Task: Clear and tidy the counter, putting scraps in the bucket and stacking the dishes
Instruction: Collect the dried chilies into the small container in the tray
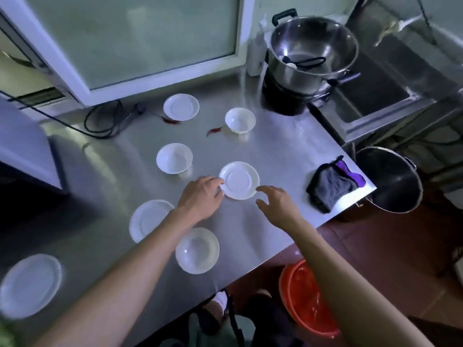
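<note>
Plate [147, 219] partly hidden by forearm — corner plate [30, 284] blurred.

Left hand [200, 196] grips saucer [239, 180]; right hand [276, 204] hovers beside it.

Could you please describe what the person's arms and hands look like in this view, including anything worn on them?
Both arms are bare from the frame's lower edge to the fingertips: no sleeves, gloves, watch or bracelets are visible. The left hand and right hand show no rings that I can make out, though the picture is slightly blurred. The forearms are slim and enter from the bottom of the view.
</note>
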Tool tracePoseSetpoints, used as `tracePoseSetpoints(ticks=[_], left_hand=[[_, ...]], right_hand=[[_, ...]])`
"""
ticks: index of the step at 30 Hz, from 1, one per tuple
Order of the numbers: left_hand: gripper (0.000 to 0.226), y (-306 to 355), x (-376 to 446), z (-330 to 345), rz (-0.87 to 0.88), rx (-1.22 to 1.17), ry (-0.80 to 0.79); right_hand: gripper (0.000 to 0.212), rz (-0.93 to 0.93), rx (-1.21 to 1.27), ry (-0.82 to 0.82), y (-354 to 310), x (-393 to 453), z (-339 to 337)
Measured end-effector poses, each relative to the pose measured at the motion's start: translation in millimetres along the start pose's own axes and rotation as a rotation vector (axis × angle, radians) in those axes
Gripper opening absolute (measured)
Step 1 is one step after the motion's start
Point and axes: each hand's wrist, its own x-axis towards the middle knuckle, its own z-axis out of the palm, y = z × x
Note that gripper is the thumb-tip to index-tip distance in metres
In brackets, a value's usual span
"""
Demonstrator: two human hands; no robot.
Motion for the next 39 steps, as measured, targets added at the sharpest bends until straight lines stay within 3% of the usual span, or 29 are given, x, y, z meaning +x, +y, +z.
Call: tracePoseSetpoints(ticks=[14,18,25,32,39], left_hand=[[0.025,-63.7,54.2,-44.6,-0.267,-0.048,0.218],[0.023,-73.4,79.1,-54.5,-0.318,-0.046,0.26],[0.028,-100.1,124.0,-57.9,-0.368,-0.042,0.255],[0.026,-125.0,157.2,-53.0,-0.394,-0.078,0.272],[0.028,-146.9,171.2,-52.6,-0.405,-0.091,0.225]], right_hand=[[0.042,-0.296,-0.054,-0.1,-80.4,168.6,-2.5],[0.047,-0.337,-0.177,-0.161,-92.2,211.5,0.9],[0.046,-0.355,-0.235,-0.128,-106.4,274.9,-3.1],[0.021,-0.404,-0.452,-0.114,-107.2,316.6,1.6],[0.024,-0.388,-0.542,-0.129,-107.6,328.2,10.5]])
